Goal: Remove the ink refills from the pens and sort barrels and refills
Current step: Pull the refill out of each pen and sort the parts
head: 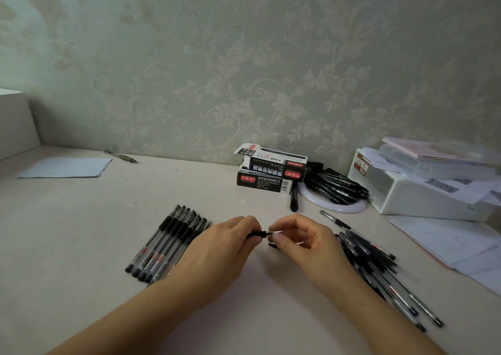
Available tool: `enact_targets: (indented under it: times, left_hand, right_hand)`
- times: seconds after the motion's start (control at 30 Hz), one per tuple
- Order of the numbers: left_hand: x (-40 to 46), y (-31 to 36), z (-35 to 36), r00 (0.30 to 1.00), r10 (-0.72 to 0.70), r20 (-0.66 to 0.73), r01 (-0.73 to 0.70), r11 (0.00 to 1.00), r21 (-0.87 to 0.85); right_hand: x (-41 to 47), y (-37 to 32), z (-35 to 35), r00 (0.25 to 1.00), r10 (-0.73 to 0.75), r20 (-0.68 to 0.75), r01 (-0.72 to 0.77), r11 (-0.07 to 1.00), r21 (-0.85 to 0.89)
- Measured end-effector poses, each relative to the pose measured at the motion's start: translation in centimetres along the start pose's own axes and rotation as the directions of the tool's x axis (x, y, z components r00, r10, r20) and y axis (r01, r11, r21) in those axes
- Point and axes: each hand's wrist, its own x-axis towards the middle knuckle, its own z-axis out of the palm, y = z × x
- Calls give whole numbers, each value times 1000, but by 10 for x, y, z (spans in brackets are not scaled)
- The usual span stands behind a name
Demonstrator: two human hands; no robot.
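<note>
Both hands meet mid-desk on one pen point(259, 233): left hand point(230, 246) grips the black barrel end, right hand point(301, 242) pinches the metal tip. Neat row of pens point(168, 242) left, messy pile point(379, 268) right, pen boxes point(271, 169) behind

Two hands point(225, 243), two stacked pen boxes point(271, 173), one sheet of paper point(65, 167), one white bin point(423, 189)

The pale table point(81, 219) carries a neat pen row point(168, 242) and a loose pen heap point(379, 268). Behind lie stacked boxes point(271, 170), a paper sheet point(65, 167) and a white bin point(423, 192).
</note>
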Motion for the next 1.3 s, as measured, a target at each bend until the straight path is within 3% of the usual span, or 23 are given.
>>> enact_targets:
  times: [0.43, 0.57, 0.67, 0.8, 0.93, 1.17, 1.23, 1.3]
  left_hand:
    - [-1, 0, 1, 1000, -1, 9, 1, 1000, -16]
    - [-1, 0, 1, 1000, 14, 20, -14, 1000, 7]
    - [-1, -1, 1, 1000, -11, 8, 11, 1000, -2]
    - [-2, -1, 0, 999, -42, 21, 42, 999, 1]
    - [-1, -1, 0, 999, -46, 14, 46, 999, 14]
    - [-1, -1, 2, 998, -67, 19, 67, 998, 16]
    - [-1, 0, 1, 999, -50, 3, 50, 999, 0]
    - [-2, 3, -1, 999, -20, -27, 19, 999, -45]
  right_hand:
    - [1, -3, 2, 997, 47, -56, -44, 998, 55]
    - [2, -3, -2, 986, 45, -158, -37, 998, 53]
    - [2, -2, -7, 987, -7, -162, -16, 989, -145]
    - [-2, -1, -5, 992, -117, 35, 119, 869, -480]
    - [-2, 1, -2, 972, -171, 164, 236, 750, -618]
    - [-3, 2, 2, 975, -177, 133, 221, 752, -621]
    - [-3, -1, 2, 981, -193, 35, 179, 806, -564]
    - [-3, -7, 3, 987, -129, -93, 85, 924, -373]
